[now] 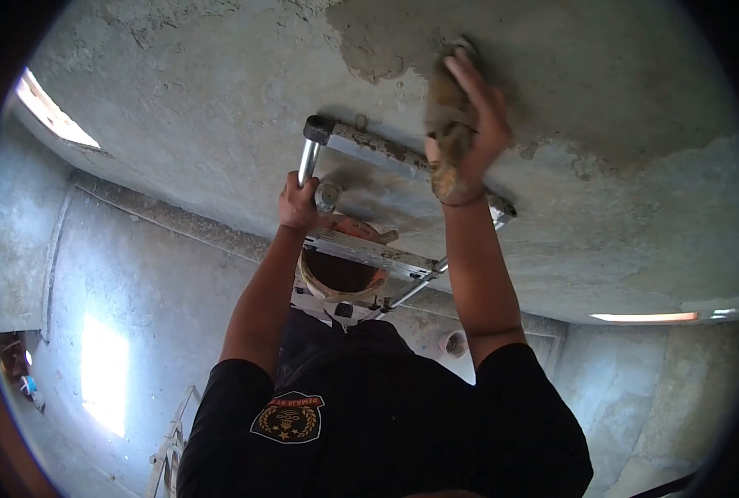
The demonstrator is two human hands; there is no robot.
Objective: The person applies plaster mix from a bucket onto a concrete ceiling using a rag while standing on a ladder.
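My left hand [300, 202] is wrapped round the metal side rail of a ladder [369, 147] that stands against the grey plastered wall [220, 108]. Higher up on the right, my right hand [484, 124] presses a dirty yellow-brown, sponge-like pad [451, 104] to the wall. Motion blurs the fingers and the pad a little. A darker, damp-looking patch of plaster [552, 75] spreads around that hand. Below the top rung, an orange bucket [353, 226] with a smeared rim sits at the ladder, dark inside.
Far below, a small pale bucket [452, 343] stands on the floor. A wooden ladder-like frame [168, 452] is at lower left, near a bright sunlit patch [104, 373]. Light enters through an opening [58, 112] at upper left.
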